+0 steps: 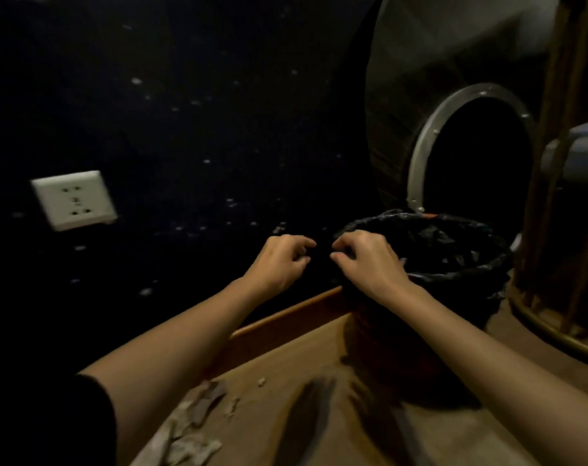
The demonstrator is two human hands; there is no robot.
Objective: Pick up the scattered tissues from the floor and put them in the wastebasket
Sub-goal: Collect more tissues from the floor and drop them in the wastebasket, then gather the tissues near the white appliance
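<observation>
From my head view, my left hand (pixel 279 260) and right hand (pixel 366 260) hover curled at the black-bagged round wastebasket (pixel 454 280) rim; whether the fingers (pixel 341 245) pinch anything I cannot tell; crumpled pale tissues (pixel 192 428) lie on the wooden floor (pixel 319 358) near my left arm; I should gather them fully, then drop them well inside the liner.

This looks like a dim corner of a lived-in room, a home or a guest room. A white plastic wall socket plate (pixel 73 199) sits low on a black speckled wall (pixel 192 136). Right of the socket, a wooden skirting board (pixel 286 317) meets a brown wooden floor (pixel 286 381), where a small wastebasket lined with a black plastic bag (pixel 430 264) stands beside a round cane furniture frame (pixel 554 250).
</observation>
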